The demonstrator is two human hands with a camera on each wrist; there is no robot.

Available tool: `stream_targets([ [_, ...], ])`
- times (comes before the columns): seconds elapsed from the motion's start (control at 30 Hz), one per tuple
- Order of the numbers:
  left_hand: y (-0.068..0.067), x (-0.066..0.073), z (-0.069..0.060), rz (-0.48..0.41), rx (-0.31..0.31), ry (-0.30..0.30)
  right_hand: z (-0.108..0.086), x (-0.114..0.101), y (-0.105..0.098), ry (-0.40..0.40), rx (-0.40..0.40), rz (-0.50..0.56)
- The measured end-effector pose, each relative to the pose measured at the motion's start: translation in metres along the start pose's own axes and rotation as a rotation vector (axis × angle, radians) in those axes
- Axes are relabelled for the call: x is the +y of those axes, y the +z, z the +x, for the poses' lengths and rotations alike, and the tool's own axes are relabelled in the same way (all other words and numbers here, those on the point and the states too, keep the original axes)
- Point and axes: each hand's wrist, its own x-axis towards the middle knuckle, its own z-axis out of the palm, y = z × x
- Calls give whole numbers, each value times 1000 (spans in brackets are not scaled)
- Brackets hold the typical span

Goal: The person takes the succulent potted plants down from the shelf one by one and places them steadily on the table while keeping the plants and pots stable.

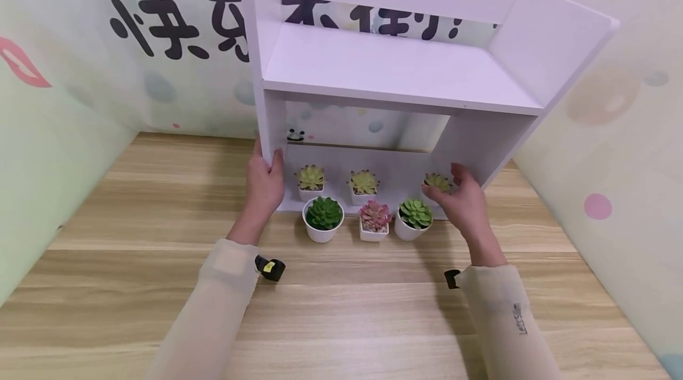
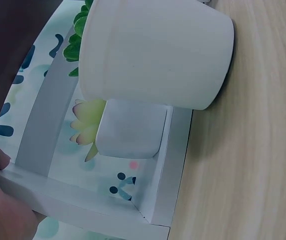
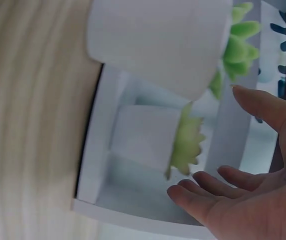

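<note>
A white two-tier shelf (image 1: 405,104) stands on the wooden table. My left hand (image 1: 265,183) grips its left side panel, with the thumb on the inner face and the fingers mostly hidden outside. My right hand (image 1: 463,205) is near the right panel, fingers extended and apart, by a yellow-green succulent (image 1: 437,181) in a white pot. In the right wrist view a gap shows between the fingers and that pot (image 3: 145,135). Two more yellow-green succulents, a left one (image 1: 310,177) and a middle one (image 1: 363,182), stand on the shelf's bottom board.
In front of the shelf stand a dark green succulent (image 1: 324,214), a pink succulent (image 1: 374,217) in a square pot and a bright green succulent (image 1: 415,214). Behind is a wall (image 1: 176,89) with black lettering. Side walls bound the wooden table (image 1: 341,315) at left and right.
</note>
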Motion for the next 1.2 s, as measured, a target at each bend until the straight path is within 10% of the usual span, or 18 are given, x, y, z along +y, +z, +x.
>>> stream_targets([
  [1.2,0,-2,0,0,-10,20,15,38,18,34,-29,31],
])
